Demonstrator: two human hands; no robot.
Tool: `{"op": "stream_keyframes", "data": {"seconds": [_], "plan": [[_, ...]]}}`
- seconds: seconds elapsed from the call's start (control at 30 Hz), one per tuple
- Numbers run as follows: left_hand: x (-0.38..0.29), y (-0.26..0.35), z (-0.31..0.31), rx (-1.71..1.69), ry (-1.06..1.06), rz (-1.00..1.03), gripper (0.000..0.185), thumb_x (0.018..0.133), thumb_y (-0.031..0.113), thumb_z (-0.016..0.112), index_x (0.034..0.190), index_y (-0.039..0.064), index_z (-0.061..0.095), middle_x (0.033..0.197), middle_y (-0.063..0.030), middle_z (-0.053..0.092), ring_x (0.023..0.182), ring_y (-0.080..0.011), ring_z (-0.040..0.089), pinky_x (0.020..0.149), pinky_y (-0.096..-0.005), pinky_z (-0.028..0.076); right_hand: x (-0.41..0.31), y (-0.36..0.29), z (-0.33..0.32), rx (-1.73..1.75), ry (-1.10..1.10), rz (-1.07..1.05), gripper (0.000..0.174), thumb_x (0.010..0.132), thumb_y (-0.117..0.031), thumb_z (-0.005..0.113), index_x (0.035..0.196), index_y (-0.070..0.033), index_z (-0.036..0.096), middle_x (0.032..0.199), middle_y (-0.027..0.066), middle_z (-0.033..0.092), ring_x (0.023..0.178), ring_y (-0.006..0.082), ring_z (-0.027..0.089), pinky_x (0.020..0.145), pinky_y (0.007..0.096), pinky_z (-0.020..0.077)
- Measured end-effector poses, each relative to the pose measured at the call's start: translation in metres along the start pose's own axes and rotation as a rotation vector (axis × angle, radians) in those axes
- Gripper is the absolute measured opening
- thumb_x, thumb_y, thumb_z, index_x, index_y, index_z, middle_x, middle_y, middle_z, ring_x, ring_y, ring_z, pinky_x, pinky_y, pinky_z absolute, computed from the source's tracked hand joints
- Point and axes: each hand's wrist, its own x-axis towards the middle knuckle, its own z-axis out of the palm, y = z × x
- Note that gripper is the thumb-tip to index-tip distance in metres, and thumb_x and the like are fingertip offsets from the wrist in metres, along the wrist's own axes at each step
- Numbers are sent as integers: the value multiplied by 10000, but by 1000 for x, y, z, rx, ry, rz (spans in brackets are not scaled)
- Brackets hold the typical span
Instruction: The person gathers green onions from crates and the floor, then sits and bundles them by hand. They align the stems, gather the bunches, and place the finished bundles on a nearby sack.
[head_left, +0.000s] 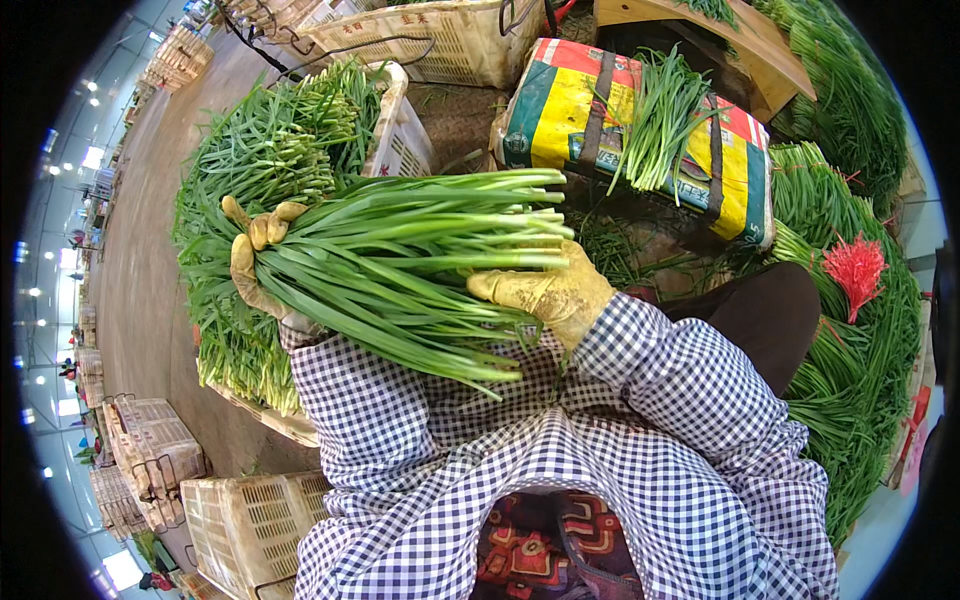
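Note:
A large bunch of garlic chives lies across in front of my chest, leaves to the left and pale cut stems to the right. My left hand, in a stained yellow glove, grips its leafy end with the fingers wrapped over it. At the stem ends is my right hand, also gloved, with the thumb among the lower stems and the fingers hidden behind the bunch. Under and beyond my left hand, a white plastic crate is heaped with more chives.
A smaller chive bunch rests on a strapped, printed bale. Tied chives pile at the right, with red ties on them. A wooden bench stands ahead. Plastic crates flank the concrete floor.

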Motion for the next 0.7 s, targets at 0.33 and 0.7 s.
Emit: {"op": "stream_keyframes", "data": {"seconds": [0.33, 0.7], "plan": [[-3, -7, 6, 4, 158, -39, 409, 1019, 114, 506, 1421, 55, 541, 957, -75, 671, 950, -235, 631, 1113, -427, 412, -14, 3, -6, 33, -30, 101, 534, 889, -142, 791, 1367, -51, 569, 1323, 100, 653, 1223, 206, 610, 1071, 370, 498], [-9, 33, -10, 26, 186, 30, 356, 1035, 130, 486, 1363, 42, 591, 975, -57, 697, 940, -214, 626, 1097, -407, 423, -15, -41, -92, -1677, -477, 395, 295, 862, -324, 736, 1125, -190, 736, 1047, 63, 706, 1018, 259, 674, 898, 434, 552]]}}
